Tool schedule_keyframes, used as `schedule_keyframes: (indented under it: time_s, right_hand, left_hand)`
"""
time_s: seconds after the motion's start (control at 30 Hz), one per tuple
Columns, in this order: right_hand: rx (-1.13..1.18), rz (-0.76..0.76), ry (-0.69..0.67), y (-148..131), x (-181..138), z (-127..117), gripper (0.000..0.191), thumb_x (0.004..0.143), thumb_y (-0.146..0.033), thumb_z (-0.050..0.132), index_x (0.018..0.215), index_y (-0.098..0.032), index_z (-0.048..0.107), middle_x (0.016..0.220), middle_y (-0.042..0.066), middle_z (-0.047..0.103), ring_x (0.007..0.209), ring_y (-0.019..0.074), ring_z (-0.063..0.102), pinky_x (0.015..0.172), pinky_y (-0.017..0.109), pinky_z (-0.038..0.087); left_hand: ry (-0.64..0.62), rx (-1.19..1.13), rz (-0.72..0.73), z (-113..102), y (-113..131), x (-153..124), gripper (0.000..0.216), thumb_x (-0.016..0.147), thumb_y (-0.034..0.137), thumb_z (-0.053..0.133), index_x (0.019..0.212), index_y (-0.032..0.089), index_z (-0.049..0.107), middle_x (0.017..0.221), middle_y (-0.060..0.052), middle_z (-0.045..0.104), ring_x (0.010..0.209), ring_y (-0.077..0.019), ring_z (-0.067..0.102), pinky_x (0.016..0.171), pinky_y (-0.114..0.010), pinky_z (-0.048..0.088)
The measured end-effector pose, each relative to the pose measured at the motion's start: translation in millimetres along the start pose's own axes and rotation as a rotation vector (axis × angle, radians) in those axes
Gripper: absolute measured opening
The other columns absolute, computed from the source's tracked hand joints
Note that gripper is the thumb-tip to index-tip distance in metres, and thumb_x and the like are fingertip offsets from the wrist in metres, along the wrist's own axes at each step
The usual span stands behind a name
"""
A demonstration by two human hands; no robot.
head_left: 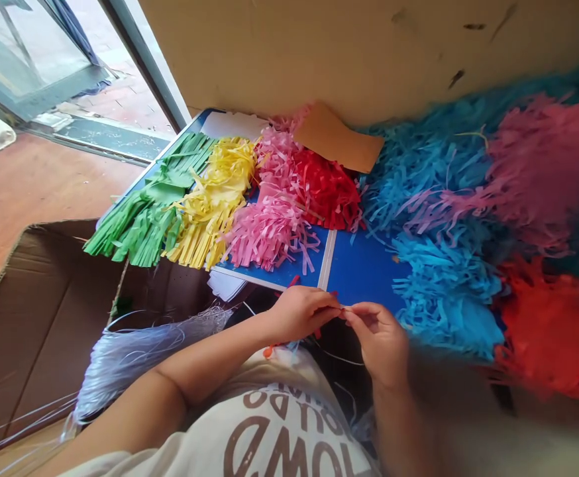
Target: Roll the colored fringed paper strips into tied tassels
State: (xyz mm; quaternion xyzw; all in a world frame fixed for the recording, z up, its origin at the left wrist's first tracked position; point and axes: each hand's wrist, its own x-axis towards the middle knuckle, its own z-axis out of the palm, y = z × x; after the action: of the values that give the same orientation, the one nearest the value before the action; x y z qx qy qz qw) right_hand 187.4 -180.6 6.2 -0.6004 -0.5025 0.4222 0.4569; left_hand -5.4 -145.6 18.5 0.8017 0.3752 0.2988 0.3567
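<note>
My left hand (304,313) and my right hand (381,334) meet fingertip to fingertip in front of my body, just off the table's near edge. Both are closed in a pinch on something too small to make out. Bits of red paper (294,281) poke out around the left fingers. A thin pale string (342,358) curves below the hands. Nearest on the table lie a pink fringed paper bundle (272,225) and, beyond my right hand, a blue fringed paper heap (446,291).
Green (143,215), yellow (214,205) and red (326,189) fringed bundles lie on the blue table (364,262), beside brown card (339,139). More pink fringe (552,172) and orange-red fringe (552,324) pile up right. A clear plastic string hank (125,361) and cardboard box (31,311) are left.
</note>
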Motion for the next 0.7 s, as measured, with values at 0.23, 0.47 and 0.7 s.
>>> schedule_keyframes:
  time_s: [0.23,0.47,0.7]
  right_hand:
    - [-0.008,-0.037,-0.084,-9,0,-4,0.018,0.077,-0.038,0.077,0.083,-0.022,0.071,0.083,0.004,0.075,0.077,0.0191,0.071,0.075,0.032,0.06]
    - [-0.105,-0.126,-0.054,-2,-7,-4,0.013,0.081,-0.035,0.075,0.086,-0.023,0.072,0.084,0.003,0.074,0.077,0.0182,0.07,0.074,0.031,0.058]
    - [-0.169,-0.254,-0.079,0,-13,-6,0.005,0.087,-0.027,0.069,0.09,-0.025,0.069,0.091,0.001,0.072,0.087,0.0166,0.068,0.083,0.03,0.055]
  left_hand:
    - [-0.04,0.09,0.025,-5,6,0,0.022,0.097,0.028,0.051,0.099,0.019,0.071,0.086,-0.004,0.074,0.075,-0.0137,0.067,0.067,-0.021,0.044]
    - [0.005,0.101,-0.025,2,6,-3,0.02,0.095,0.03,0.054,0.091,0.019,0.071,0.077,-0.003,0.072,0.067,-0.0128,0.065,0.061,-0.021,0.04]
    - [-0.08,0.117,0.021,0,11,-7,0.016,0.096,0.029,0.049,0.095,0.016,0.058,0.078,-0.005,0.066,0.067,-0.015,0.06,0.06,-0.024,0.039]
